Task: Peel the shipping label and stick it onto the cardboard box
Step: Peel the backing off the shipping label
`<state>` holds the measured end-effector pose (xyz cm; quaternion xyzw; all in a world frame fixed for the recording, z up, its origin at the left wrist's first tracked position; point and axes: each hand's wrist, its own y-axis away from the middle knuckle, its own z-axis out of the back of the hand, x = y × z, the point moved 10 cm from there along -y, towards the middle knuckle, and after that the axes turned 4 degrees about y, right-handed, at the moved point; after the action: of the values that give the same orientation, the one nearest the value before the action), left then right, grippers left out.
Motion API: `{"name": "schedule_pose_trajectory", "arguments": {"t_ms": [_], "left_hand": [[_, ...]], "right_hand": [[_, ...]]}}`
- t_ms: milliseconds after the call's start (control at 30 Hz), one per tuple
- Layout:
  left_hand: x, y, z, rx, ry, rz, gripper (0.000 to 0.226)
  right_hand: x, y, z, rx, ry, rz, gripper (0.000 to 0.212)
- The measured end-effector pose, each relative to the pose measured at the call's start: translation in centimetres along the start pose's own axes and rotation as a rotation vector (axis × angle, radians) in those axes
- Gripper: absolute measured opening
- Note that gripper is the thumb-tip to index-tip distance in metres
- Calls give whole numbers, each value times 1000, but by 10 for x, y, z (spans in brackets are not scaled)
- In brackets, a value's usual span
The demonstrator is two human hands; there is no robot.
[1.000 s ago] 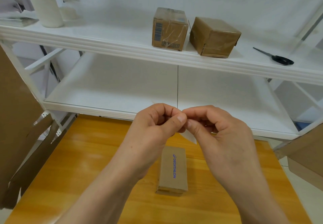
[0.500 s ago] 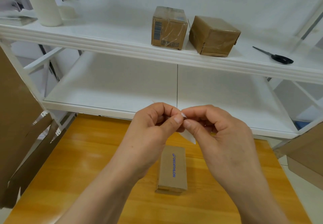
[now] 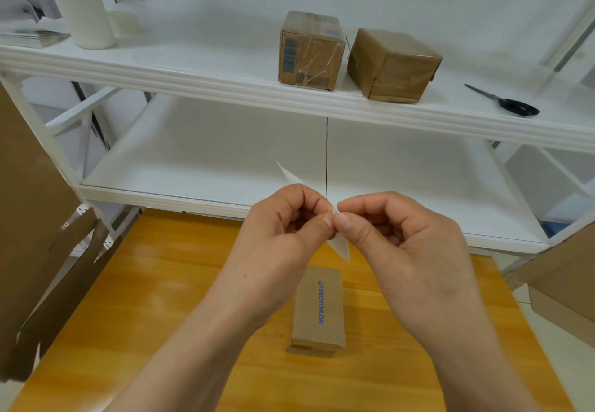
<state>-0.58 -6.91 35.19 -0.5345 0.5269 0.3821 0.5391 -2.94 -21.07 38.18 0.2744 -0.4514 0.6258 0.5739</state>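
A small brown cardboard box (image 3: pixel 318 312) with blue lettering lies on the wooden table (image 3: pixel 145 299), below my hands. I hold a white shipping label (image 3: pixel 340 245) edge-on above it. My left hand (image 3: pixel 280 237) and my right hand (image 3: pixel 399 237) both pinch the label near its middle, thumbs and forefingers meeting. One white tip of the label sticks up past my left fingers and another hangs down between the hands. The printed side is hidden.
Behind the table stands a white shelf unit (image 3: pixel 225 89). Its upper shelf carries two taped cardboard boxes (image 3: pixel 310 51), black scissors (image 3: pixel 512 104) and a white roll (image 3: pixel 83 2). Flat cardboard sheets (image 3: pixel 29 218) lean at left and right.
My fingertips have shifted slightly on the label, and its upper tip now shows above my left hand. The box has not moved.
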Motion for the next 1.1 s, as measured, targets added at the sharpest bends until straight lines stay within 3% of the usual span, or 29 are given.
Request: {"name": "schedule_pose_trajectory", "arguments": {"t_ms": [467, 667, 867, 1000, 1100], "left_hand": [[3, 1, 0, 16, 69, 42, 14], [16, 1, 3, -5, 213, 91, 12], [24, 4, -4, -10, 200, 131, 53], [24, 2, 0, -37, 114, 112, 30], [25, 2, -1, -13, 188, 130, 17]], "right_hand": [[-11, -2, 1, -13, -91, -84, 8], [-14, -3, 0, -27, -127, -119, 13], [-12, -4, -2, -17, -157, -94, 12], [-16, -5, -5, -6, -153, -105, 12], [-17, -6, -5, -14, -179, -100, 14]]}}
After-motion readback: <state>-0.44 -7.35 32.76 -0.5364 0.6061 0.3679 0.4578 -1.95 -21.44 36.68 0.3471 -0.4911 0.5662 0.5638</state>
